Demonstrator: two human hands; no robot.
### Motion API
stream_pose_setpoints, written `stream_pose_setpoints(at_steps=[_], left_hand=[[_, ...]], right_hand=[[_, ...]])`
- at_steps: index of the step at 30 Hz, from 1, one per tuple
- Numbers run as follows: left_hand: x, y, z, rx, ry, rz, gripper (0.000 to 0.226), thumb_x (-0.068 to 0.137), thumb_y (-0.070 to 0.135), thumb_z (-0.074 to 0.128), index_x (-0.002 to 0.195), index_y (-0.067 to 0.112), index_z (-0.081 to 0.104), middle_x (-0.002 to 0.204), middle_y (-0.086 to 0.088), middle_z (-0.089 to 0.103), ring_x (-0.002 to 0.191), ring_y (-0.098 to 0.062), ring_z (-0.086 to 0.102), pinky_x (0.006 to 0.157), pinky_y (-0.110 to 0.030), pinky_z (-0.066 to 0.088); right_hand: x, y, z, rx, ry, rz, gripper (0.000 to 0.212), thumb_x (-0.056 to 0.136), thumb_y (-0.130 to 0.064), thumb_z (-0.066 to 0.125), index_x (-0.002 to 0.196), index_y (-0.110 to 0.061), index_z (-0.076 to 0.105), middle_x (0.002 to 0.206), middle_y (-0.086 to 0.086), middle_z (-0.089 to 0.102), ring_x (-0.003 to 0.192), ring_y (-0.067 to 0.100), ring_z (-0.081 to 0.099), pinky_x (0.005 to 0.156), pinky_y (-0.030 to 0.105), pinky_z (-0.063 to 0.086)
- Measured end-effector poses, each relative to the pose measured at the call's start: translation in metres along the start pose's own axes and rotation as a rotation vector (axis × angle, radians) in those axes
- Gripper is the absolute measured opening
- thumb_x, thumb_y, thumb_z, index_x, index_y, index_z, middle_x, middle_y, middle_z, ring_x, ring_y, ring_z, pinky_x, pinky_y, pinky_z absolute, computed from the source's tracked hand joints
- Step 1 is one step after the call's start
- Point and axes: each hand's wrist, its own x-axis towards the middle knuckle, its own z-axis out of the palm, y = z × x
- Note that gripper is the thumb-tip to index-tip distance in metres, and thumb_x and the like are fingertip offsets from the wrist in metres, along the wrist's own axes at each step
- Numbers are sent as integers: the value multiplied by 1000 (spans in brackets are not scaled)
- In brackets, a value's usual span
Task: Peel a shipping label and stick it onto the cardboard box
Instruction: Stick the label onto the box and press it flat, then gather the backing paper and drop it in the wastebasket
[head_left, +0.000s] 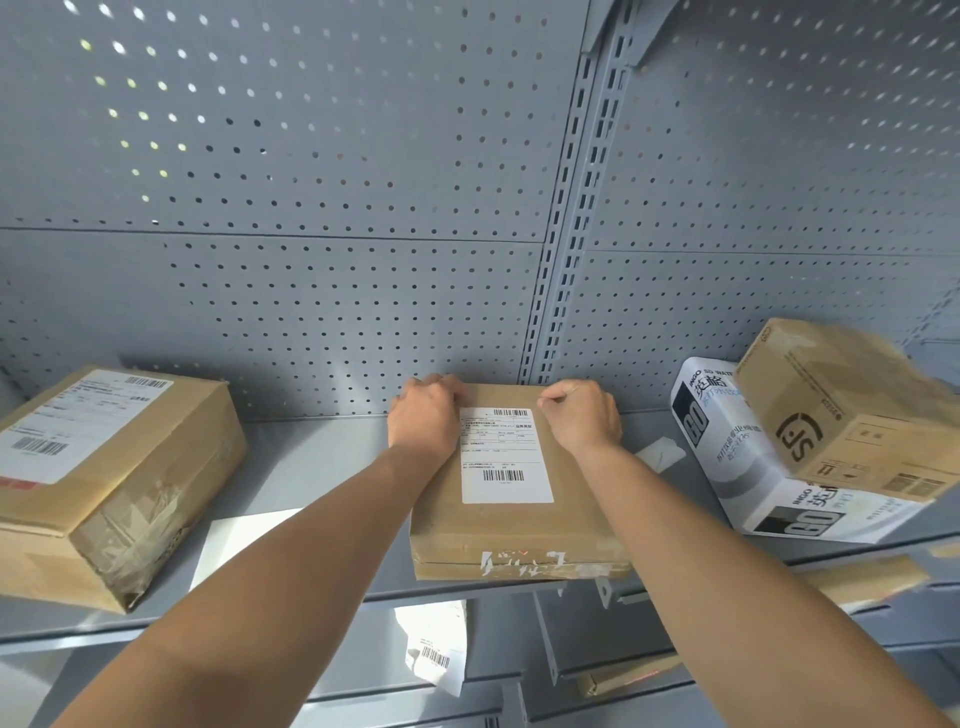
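My left hand (423, 418) and my right hand (582, 415) both rest on the far end of the cardboard box (511, 519), which lies flat on the grey shelf (322, 457), its far edge near the pegboard back wall (311, 208). The shipping label (505, 454) sits on the box's top face between my hands, lying flat as far as I can see. My left knuckles cover its far left corner; my right thumb presses just beside its far right corner. The fingers of both hands are curled down against the cardboard, together, not pinching anything that I can make out.

I judge the label to be thin, limp paper with a tacky back: it would crease or trap air if pushed carelessly, so it wants smoothing from the middle outward with flat fingers, not lifting by an edge. The box looks light and shallow, stiff enough to press on, with torn tape on its near side; the flat far corners are a sound place to steady it.

The box is shut, so I cannot tell what is in it. To the left stands a larger labelled box (104, 478), also closed. To the right a white printed carton (769, 467) lies under a tilted brown box (852, 410). Loose white sheets (244, 540) lie on the shelf near my left arm, and a crumpled label paper (436, 654) hangs below.
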Motion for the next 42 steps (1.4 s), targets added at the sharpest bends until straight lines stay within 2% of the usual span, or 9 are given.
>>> stream_pose_setpoints(at_steps=[6, 13, 18, 21, 25, 28, 34, 38, 42], left_hand=[[-1, 15, -6, 119, -42, 83, 54, 88, -1, 49, 131, 27, 66, 128, 1, 66, 121, -31, 51, 98, -44, 37], [2, 51, -10, 109, -53, 189, 52, 93, 11, 47, 139, 30, 62, 138, 2, 65, 128, -29, 52, 104, -46, 39], [-3, 87, 1, 94, -90, 261, 46, 97, 19, 48, 140, 28, 61, 135, -1, 67, 128, -31, 53, 104, -47, 40], [-8, 101, 7, 39, -129, 260, 45, 99, 21, 46, 142, 25, 59, 138, -6, 66, 130, -34, 52, 101, -46, 46], [-10, 105, 6, 21, -128, 259, 44, 99, 22, 44, 141, 22, 57, 135, -7, 66, 130, -35, 51, 94, -46, 51], [-11, 99, 3, 29, -120, 242, 40, 99, 24, 43, 136, 22, 58, 126, -7, 70, 123, -34, 54, 86, -45, 53], [-15, 71, -7, 74, -89, 152, 39, 98, 29, 42, 132, 24, 59, 117, -10, 73, 117, -32, 60, 84, -40, 50], [-18, 54, -11, 64, -74, 79, 38, 99, 30, 43, 133, 23, 59, 107, -14, 73, 109, -38, 62, 85, -40, 50], [-21, 55, -11, 40, -74, 76, 37, 99, 31, 43, 133, 24, 58, 104, -15, 72, 109, -39, 61, 83, -40, 52]], right_hand=[[9, 16, -23, -25, -72, -111, 22, 90, -32, 73, 111, -28, 78, 113, -7, 78, 105, 17, 71, 92, 36, 58], [2, 59, -53, -170, -39, -181, 30, 91, -31, 72, 121, -28, 74, 121, -2, 76, 112, 25, 70, 92, 38, 57], [-5, 92, -70, -462, -64, -234, 47, 96, -27, 63, 143, -26, 54, 130, 5, 70, 119, 33, 60, 90, 42, 55], [-8, 104, -75, -628, -130, -237, 59, 96, -10, 55, 151, -26, 41, 139, 5, 60, 127, 32, 52, 90, 42, 51], [-6, 119, -75, -796, -265, -309, 99, 78, 7, 67, 158, -30, 23, 158, 1, 37, 141, 29, 36, 105, 42, 43], [-2, 124, -73, -856, -343, -347, 110, 74, 13, 69, 160, -31, 18, 167, 1, 22, 149, 29, 25, 113, 48, 38], [5, 129, -59, -918, -314, -329, 102, 73, 12, 71, 156, -28, 28, 145, 4, 44, 134, 30, 40, 100, 42, 44], [11, 138, -57, -906, -273, -330, 53, 82, 7, 60, 125, -22, 57, 126, 2, 49, 124, 27, 43, 94, 37, 47], [14, 141, -66, -843, -172, -285, 24, 91, -10, 60, 111, -23, 64, 118, -1, 53, 119, 25, 45, 84, 35, 47]])
